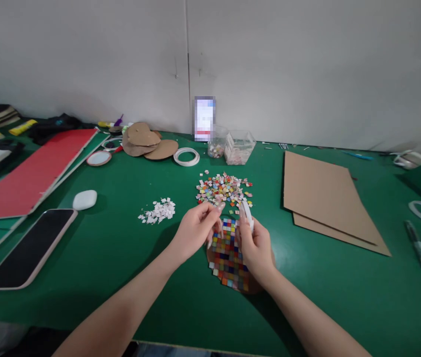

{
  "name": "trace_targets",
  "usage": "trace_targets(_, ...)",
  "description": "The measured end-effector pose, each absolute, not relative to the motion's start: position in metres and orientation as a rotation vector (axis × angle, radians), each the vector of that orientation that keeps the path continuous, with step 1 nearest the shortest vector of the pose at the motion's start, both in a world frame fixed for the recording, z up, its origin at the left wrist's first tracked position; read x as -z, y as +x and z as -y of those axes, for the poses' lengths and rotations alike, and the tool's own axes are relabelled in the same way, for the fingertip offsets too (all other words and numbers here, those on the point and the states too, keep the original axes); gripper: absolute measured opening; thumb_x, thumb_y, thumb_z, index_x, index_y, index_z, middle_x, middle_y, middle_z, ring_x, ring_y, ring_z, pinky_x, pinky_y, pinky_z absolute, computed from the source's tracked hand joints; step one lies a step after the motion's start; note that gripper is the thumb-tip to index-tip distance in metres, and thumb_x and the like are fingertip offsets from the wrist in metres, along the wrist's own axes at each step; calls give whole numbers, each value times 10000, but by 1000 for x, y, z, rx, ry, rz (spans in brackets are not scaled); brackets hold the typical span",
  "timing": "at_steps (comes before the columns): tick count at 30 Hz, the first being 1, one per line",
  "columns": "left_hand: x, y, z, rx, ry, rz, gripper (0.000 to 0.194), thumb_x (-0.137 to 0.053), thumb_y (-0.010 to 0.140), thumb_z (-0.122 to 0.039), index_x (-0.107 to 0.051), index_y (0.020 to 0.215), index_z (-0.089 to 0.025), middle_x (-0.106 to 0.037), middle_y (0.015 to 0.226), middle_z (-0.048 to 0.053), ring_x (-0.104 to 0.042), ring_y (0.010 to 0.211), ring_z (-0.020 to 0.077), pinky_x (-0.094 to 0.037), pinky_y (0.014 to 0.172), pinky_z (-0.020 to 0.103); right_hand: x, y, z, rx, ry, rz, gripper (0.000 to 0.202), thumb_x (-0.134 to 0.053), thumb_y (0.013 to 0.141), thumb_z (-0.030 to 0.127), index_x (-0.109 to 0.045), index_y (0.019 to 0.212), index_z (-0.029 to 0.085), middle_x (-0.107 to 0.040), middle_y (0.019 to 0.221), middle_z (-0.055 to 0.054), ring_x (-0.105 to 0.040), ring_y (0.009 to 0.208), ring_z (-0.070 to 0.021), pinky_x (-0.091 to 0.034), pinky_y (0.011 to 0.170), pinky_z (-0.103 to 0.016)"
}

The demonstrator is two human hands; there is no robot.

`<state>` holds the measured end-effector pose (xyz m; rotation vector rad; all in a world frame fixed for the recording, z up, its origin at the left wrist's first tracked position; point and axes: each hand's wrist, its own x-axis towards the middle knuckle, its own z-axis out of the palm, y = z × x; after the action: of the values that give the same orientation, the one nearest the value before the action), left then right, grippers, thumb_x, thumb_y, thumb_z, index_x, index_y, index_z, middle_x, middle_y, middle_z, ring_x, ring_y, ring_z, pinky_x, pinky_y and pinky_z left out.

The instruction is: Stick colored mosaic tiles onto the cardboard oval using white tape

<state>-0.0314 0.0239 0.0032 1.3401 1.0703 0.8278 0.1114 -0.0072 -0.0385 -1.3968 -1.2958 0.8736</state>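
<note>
Disc (257,287), cardboard, round, lower centre of frame: glossy square tiles (226,257) in rows over much of it, lower-right margin bare. Right hand (258,243): gripping tape (246,212), white, ring-shaped. Left hand (197,225): fingers bent, grasp unclear. Centre: loose tiles (225,188), multicoloured, heaped. Left of centre: scraps (159,211), white, flat.

The green counter (180,307) bore a part-tiled disc (228,253) toward its front edge, a heap of coloured tiles (223,187) just beyond. A dark-screened phone (30,250) and a white case (85,200) lay toward the left edge; cardboard sheets (318,193) and a marker (418,248) lay toward the right.
</note>
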Motion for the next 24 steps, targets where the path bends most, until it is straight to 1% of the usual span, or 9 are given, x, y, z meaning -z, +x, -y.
trace_targets(6, -2, -31, -24, -808, 1253, -1025, 401, -344, 878, -471, -443, 612, -187, -486, 508, -25, -418, 366, 66, -352, 371, 198, 41, 112, 7, -890, -1385, 1286, 307, -394, 888, 366, -373, 630, 201, -308, 492, 69, -281, 429, -78, -235, 403, -215)
trace_targets(13, -4, -30, -24, -794, 1244, -1031, 415, -331, 878, -490, -441, 627, -179, -487, 524, -32, -417, 377, 59, -361, 381, 187, 41, 111, 7, -897, -1384, 1291, 317, -391, 888, 386, -369, 631, 203, -307, 491, 70, -277, 428, -79, -230, 402, -218)
trace_targets(16, -5, -29, -24, -789, 1254, -1038, 370, -358, 877, -454, -454, 655, -174, -519, 575, -30, -408, 376, 49, -364, 381, 183, 39, 111, 7, -881, -1384, 1299, 321, -394, 885, 381, -369, 619, 202, -312, 484, 69, -277, 424, -78, -230, 399, -217)
trace_targets(20, -5, -29, -24, -806, 1317, -1046, 263, -426, 862, -389, -514, 755, -166, -585, 708, -8, -411, 398, 34, -368, 409, 181, 38, 111, 7, -874, -1388, 1309, 309, -395, 881, 372, -383, 625, 200, -316, 478, 70, -273, 417, -76, -225, 394, -215)
trace_targets(22, -4, -30, -24, -807, 1347, -1054, 240, -446, 852, -381, -538, 795, -167, -580, 686, -13, -417, 412, 39, -366, 418, 179, 38, 111, 6, -873, -1399, 1312, 308, -393, 879, 374, -387, 625, 199, -314, 476, 70, -274, 417, -78, -225, 395, -216)
trace_targets(24, -3, -30, -25, -795, 1362, -1073, 216, -483, 833, -376, -549, 812, -172, -527, 580, -41, -417, 413, 48, -360, 418, 173, 38, 111, 6, -862, -1414, 1311, 312, -393, 876, 378, -387, 621, 199, -319, 481, 67, -277, 421, -79, -225, 395, -216)
